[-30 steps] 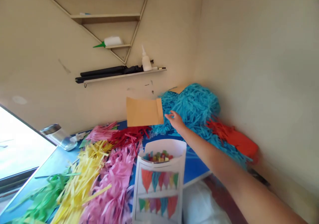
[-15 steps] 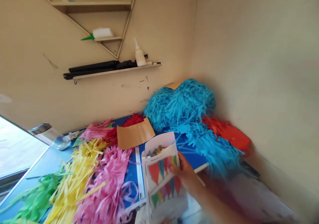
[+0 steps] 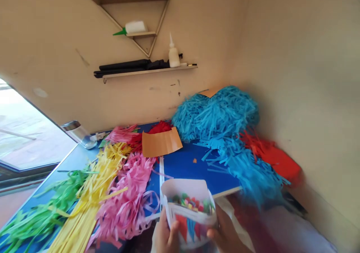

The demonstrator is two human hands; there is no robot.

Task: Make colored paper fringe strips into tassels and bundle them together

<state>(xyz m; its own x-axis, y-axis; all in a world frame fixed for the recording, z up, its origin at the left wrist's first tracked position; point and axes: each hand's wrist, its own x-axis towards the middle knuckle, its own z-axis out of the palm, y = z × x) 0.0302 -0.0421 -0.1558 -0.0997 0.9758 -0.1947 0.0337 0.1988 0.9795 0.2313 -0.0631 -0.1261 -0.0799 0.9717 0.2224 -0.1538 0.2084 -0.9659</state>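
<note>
A white packet printed with colourful pennants [image 3: 194,217] is held upright near the table's front edge. Its top flap stands up, and bright folded paper pieces [image 3: 194,203] show inside the mouth. My left hand [image 3: 167,232] grips its left side, thumb on the printed front. On the right side my right hand [image 3: 225,230] holds it, thumb also at the front. The packet's lower end is cut off by the frame and partly blurred.
Green [image 3: 53,200], yellow [image 3: 92,189] and pink paper fringes [image 3: 128,193] lie on the blue table [image 3: 188,166]. Behind are a brown paper sheet [image 3: 161,142], blue fringe heaps [image 3: 218,112], a red fringe [image 3: 277,157] and a jar [image 3: 78,133]. A wall shelf [image 3: 149,71] holds a glue bottle [image 3: 173,56].
The packet has come lower and tilted so its contents show. My left hand is now plainly on its left side, and my right hand has moved down. The view has shifted left.
</note>
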